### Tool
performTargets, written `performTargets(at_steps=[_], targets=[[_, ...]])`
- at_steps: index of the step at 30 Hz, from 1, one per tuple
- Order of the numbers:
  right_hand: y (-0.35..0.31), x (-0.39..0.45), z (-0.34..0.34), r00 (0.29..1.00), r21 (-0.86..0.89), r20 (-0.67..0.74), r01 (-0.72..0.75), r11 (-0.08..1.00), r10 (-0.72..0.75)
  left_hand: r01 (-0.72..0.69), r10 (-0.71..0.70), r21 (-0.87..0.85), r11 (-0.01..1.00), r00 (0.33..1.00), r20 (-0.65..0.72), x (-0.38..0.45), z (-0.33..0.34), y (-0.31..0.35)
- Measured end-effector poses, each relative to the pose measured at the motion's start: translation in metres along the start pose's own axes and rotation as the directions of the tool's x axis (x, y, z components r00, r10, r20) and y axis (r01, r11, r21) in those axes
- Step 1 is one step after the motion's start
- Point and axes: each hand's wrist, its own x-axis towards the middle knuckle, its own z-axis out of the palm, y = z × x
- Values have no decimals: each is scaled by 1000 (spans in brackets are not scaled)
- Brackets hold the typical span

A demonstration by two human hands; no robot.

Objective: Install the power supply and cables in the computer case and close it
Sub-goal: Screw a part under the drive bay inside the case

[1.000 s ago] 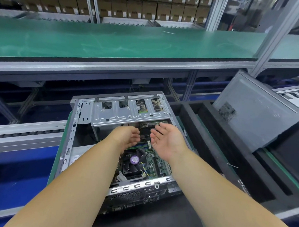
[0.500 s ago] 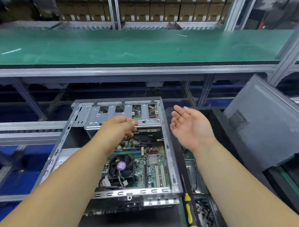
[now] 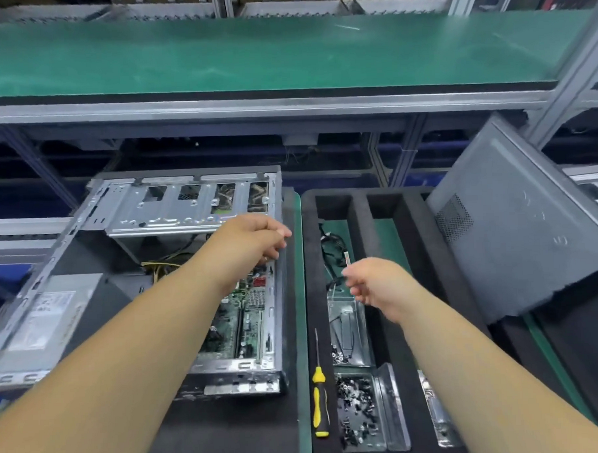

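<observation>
Both hands reach forward over the bench. Left hand (image 3: 253, 240) is over the right wall of the open computer case (image 3: 187, 210), its fingers loosely curled over that edge; whether they grip the metal or only rest there I cannot tell. Right hand (image 3: 375, 284) hangs above the foam tray (image 3: 312, 260) to the right, blurred, fingers bent downward and relaxed, holding nothing that can be made out.

That case lies on its side on a dark mat, open side up. Inside, the power supply (image 3: 51, 316) with its pale label sits in the left part, and a bundle of yellow and black cables (image 3: 162, 268) runs from it toward the middle. A green circuit board (image 3: 246, 317) fills the right part, partly hidden by the left forearm. A silver drive cage (image 3: 187, 205) spans the far end.

In the tray, a black cable (image 3: 333, 248) lies in a slot just beyond the right hand. Below the hand stands a clear plastic box (image 3: 346, 330), and nearer still a second clear box of dark screws (image 3: 357, 412). A screwdriver with a yellow and black handle (image 3: 320, 407) lies just left of the boxes, tip pointing away.

Further right, a grey side panel (image 3: 524, 237) leans tilted. A green shelf (image 3: 283, 52) runs across the back.
</observation>
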Motion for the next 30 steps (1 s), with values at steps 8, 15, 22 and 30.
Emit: performTargets(at_steps=[8,15,22,30], targets=[[43,5,35,977,-753,203,111,648,69,-55,68,224,973,996,-50,-8,25,-1],[65,19,58,982,-866,179,132,482,52,-104,128,271,957,989,-72,-13,34,-3],[59,26,42,969,-785,249,195,588,10,-247,236,535,808,968,90,-2,57,13],[27,13,-16,875,-267,254,472,840,-411,-288,203,737,611,957,205,14,88,12]])
